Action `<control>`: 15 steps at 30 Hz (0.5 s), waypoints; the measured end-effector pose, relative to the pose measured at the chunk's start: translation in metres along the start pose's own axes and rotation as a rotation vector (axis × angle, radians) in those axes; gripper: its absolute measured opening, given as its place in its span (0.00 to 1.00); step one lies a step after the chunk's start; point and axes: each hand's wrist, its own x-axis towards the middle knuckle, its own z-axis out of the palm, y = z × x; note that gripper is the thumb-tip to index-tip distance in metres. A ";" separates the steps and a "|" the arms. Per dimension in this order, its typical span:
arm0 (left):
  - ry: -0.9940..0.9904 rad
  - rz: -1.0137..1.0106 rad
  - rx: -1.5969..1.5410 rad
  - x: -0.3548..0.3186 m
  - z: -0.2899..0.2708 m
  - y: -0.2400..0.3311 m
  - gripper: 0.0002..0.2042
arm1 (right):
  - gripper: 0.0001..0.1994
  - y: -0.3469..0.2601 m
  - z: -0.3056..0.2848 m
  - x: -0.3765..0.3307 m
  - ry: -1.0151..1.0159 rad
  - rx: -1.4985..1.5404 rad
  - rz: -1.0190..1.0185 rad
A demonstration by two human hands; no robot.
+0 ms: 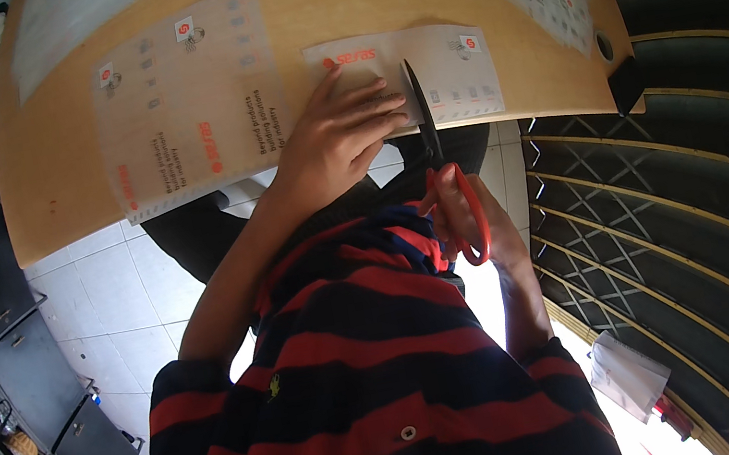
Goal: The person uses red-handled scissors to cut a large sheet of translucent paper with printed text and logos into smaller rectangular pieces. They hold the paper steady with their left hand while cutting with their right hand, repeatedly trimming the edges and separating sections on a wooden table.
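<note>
The left hand [337, 135] lies flat, fingers spread, on a pale printed paper strip [444, 67] at the near edge of the tan wooden table [64, 183]. The right hand [470, 219] grips the red-handled scissors [438, 156], whose dark blades cross the strip just right of the left fingers. A larger printed sheet [185, 93] lies to the left.

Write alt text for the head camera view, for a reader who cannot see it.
Seen from above, a person's right hand works red-handled scissors into a printed paper strip at the edge of a wooden table, while the left hand presses the strip flat. A larger printed sheet lies to the left, and the person's red and dark striped shirt fills the lower frame.
</note>
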 end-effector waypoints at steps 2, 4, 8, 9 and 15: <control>0.009 -0.002 0.007 0.001 0.000 0.000 0.16 | 0.46 -0.003 0.000 0.003 0.001 -0.010 0.003; 0.000 -0.006 0.010 0.000 -0.001 0.002 0.16 | 0.45 -0.004 0.002 0.005 0.012 -0.016 -0.016; 0.013 -0.026 0.030 0.001 -0.003 0.004 0.16 | 0.43 -0.004 -0.003 0.008 -0.020 -0.074 -0.080; 0.018 -0.026 0.033 0.000 -0.002 0.003 0.15 | 0.44 -0.002 -0.003 0.008 -0.014 -0.091 -0.065; -0.008 0.002 -0.005 0.000 -0.003 0.002 0.11 | 0.45 -0.007 -0.001 0.013 0.021 -0.100 -0.042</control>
